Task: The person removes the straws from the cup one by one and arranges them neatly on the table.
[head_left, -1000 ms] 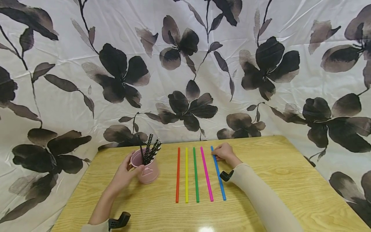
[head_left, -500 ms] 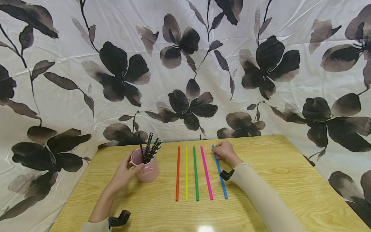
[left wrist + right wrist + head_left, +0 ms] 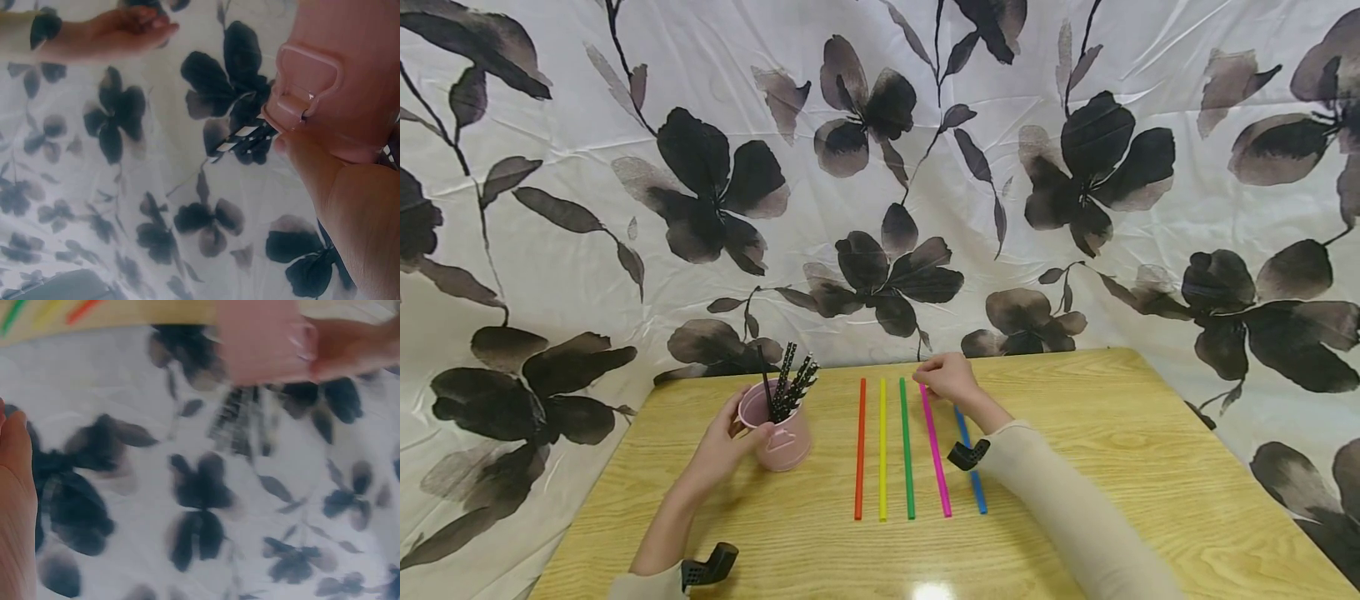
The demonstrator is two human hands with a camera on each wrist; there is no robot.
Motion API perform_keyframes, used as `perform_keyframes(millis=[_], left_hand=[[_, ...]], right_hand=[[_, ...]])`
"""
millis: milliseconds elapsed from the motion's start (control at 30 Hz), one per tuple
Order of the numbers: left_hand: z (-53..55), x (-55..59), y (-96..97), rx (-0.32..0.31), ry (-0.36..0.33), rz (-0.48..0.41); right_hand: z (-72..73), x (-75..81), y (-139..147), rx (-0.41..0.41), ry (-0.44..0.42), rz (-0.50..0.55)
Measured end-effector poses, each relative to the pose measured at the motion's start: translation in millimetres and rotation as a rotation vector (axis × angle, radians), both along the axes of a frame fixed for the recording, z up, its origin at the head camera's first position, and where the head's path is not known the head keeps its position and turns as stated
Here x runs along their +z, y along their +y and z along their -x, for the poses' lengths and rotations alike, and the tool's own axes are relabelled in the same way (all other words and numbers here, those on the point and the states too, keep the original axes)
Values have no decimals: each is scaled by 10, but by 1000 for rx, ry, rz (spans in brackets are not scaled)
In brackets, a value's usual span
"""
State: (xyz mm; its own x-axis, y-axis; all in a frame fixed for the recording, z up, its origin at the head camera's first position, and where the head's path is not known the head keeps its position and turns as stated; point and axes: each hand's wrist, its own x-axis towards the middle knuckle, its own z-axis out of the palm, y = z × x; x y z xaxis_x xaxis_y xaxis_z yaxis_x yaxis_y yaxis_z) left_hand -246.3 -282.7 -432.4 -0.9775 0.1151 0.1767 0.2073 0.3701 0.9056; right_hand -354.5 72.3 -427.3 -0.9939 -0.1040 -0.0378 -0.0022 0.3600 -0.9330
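Note:
My left hand (image 3: 726,442) grips a small pink bucket (image 3: 787,447) by its side, the thumb near its handle. Several black straws (image 3: 792,393), some with white patterns, stand in the bucket. My right hand (image 3: 951,379) is over the far end of a pink straw (image 3: 935,458); its fingertips are close to that end, and contact cannot be made out. In the left wrist view, the right hand (image 3: 119,34) has loosely bent fingers and no straw shows in it. A blue straw (image 3: 977,492) lies partly hidden under the right wrist.
Left of the pink straw, a green straw (image 3: 907,458), a yellow straw (image 3: 883,458) and a red straw (image 3: 860,458) lie side by side on the wooden table (image 3: 1075,417). A floral cloth (image 3: 880,125) hangs behind the table's far edge.
My right hand has let go of the blue straw and moved left to the pink straw's far end. The blue straw's near end shifted slightly right. My left hand stays on the bucket.

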Motion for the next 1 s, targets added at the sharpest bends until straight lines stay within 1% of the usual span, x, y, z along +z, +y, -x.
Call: perform_keyframes(millis=[100,167,333,500,700,833,1000], left_hand=[[45,-77,-35,1,11,5],[62,-109,-48,3,18,13],[55,-112,-47,-14,33,-5],[32,-91,-41,-24,39,-16],[33,-98,-52,-22,34,-25],[38,-107,-58,-23,29,-31],[40,-112,-60,-26,26,-31]], right_hand=[[-93,105,-182,65,17,51],[-156,167,-302,107,31,83],[-310,289,-576,193,53,160],[-433,338,-800,241,69,223],[-526,330,-1036,261,80,302],[-566,322,-1170,247,72,355],[-576,280,-1287,226,58,385]])
